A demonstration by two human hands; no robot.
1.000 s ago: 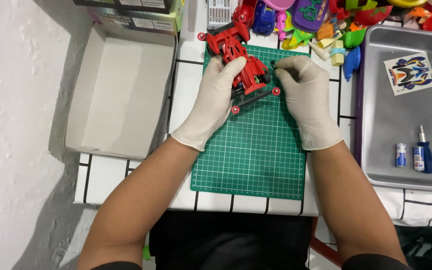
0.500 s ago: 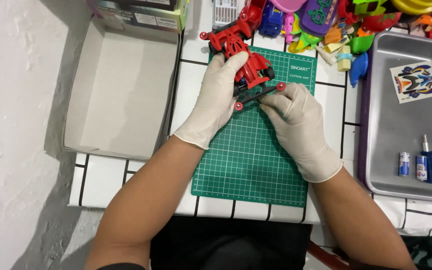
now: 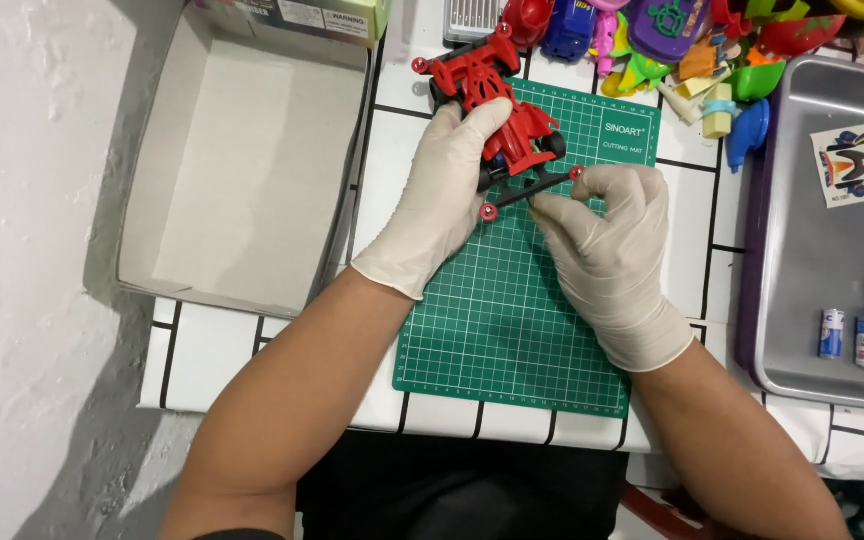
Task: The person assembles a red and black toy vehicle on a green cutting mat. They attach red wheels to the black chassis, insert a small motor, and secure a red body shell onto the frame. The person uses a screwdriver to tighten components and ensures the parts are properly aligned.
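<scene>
Both gloved hands are closed on a red toy car that sits at the top left corner of a green cutting mat: the left hand grips the car's body from the side, and the right hand pinches the black bar with small red rollers at the car's near end. An open white cardboard box lies to the left of the mat. To the right, a metal tray holds a sticker sheet and two small blue bottles, and colourful plastic toys are heaped beyond the mat.

White gridded table, green mat, box, tray
</scene>
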